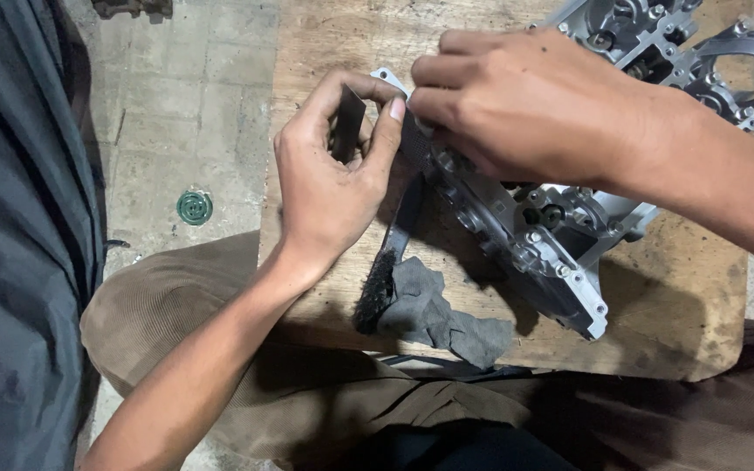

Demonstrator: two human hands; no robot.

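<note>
My left hand [329,179] pinches a small dark rectangular sheet [347,122], like a strip of abrasive paper, between thumb and fingers. My right hand [525,109] grips the other end of that sheet against the corner of a silver metal engine casing [560,253]. The casing lies across a wooden board [682,305]. Part of the sheet is hidden by my fingers.
A black wire brush [379,283] and a grey rag [434,310] lie on the board near its front edge. My knee in brown trousers [176,296] is below the board. A green round drain cover [195,208] sits in the tiled floor at left. Dark cloth [19,218] hangs far left.
</note>
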